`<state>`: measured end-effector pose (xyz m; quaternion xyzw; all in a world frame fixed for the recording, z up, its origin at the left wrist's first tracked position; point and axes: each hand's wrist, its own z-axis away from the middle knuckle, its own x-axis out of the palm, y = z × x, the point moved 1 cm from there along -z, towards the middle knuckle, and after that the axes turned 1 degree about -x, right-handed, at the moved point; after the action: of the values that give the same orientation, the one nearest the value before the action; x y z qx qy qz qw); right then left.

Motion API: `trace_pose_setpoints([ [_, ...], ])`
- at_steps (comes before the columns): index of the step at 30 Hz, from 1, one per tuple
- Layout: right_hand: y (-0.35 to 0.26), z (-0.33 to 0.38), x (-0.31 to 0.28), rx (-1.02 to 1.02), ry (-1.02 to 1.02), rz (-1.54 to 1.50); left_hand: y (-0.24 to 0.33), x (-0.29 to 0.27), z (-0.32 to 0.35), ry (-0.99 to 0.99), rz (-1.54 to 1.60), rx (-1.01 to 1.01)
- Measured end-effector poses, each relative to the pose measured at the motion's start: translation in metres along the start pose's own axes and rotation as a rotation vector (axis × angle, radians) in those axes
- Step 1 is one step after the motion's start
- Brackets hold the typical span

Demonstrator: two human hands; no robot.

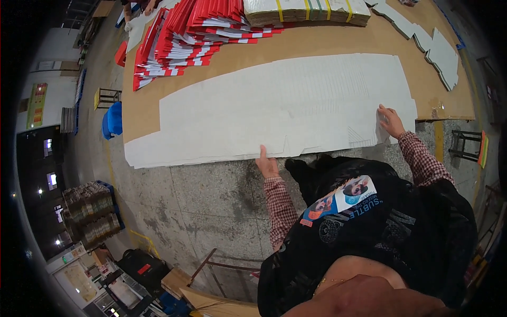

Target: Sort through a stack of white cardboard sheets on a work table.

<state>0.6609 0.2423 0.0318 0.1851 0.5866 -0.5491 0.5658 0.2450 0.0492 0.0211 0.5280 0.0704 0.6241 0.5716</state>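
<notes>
A long sheet of pale grey-white cardboard (237,111) with a stepped outline lies across the brown table, its near edge reaching past the table's front. My left hand (268,165) grips that near edge around the middle, thumb laid on top and the other fingers hidden below. Toward the sheet's right end, my right hand (391,122) rests on the upper face, fingers partly stretched and slightly bent. Faint ribbed lines and creases show on the sheet's right half. Along the near edge, layers look slightly separated; how many sheets lie there I cannot tell.
Red-and-white folded pieces (185,39) are fanned in piles at the far left of the table (435,108). Beside them sits a strapped cardboard bundle (306,13). Jagged grey cut-outs (442,58) lie far right. A blue stool (112,120) stands left; stacked cardboard (91,214) is lower left.
</notes>
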Motion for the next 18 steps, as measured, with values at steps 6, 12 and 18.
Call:
trace_pose_setpoints([
  [6, 0.005, 0.005, 0.002, 0.023, 0.017, 0.004, -0.007, 0.017, 0.016, 0.111, -0.812, 0.221],
  [12, 0.003, 0.002, 0.000, 0.037, -0.014, 0.028, -0.001, 0.005, 0.002, 0.093, -0.019, 0.049],
  [18, 0.013, 0.009, 0.003, 0.025, 0.036, 0.008, -0.010, 0.022, 0.023, 0.161, -0.844, 0.274],
])
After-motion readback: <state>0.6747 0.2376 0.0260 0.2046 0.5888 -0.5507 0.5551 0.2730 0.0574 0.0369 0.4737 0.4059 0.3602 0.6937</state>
